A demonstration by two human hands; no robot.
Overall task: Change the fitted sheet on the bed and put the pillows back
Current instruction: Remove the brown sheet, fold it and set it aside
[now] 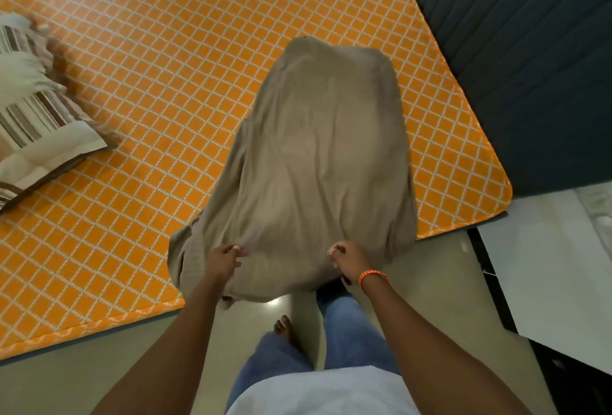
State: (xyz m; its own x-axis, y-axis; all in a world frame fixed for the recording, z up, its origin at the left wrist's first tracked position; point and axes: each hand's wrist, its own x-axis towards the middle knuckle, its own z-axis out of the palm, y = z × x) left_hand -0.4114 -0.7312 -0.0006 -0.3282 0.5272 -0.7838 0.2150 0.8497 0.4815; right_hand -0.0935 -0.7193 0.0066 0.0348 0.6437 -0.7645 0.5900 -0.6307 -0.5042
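Both hands grip the near edge of a beige sheet (318, 163), the left hand (222, 262) and right hand (349, 260) each with fingers curled into the cloth. The sheet billows over the orange-patterned bed (149, 83). Striped pillows (36, 116) lie at the bed's left side.

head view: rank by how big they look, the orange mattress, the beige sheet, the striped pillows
1. orange mattress, by far the largest.
2. beige sheet, though it is held up nearer the camera.
3. striped pillows, partly cut off at the edge.
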